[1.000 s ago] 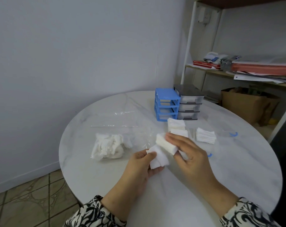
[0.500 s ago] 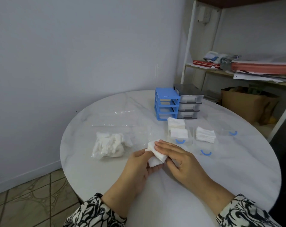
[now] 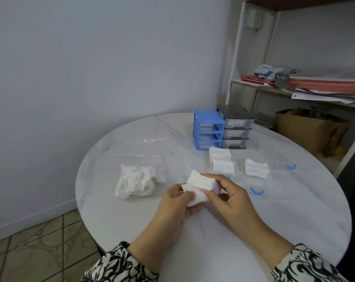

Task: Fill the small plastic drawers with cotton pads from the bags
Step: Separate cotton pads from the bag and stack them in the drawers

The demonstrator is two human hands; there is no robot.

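Head view, left hand (image 3: 177, 202) and right hand (image 3: 230, 193) both gripping cotton pad stack (image 3: 201, 182), long axis seemingly left-right

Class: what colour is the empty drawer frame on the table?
Blue, clearest in the head view.

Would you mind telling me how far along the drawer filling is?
Done: two clear drawers pulled out on the table hold stacked cotton pads. In hand: both hands grip another stack. Left: the bag still holds pads, and the blue frame stands empty.
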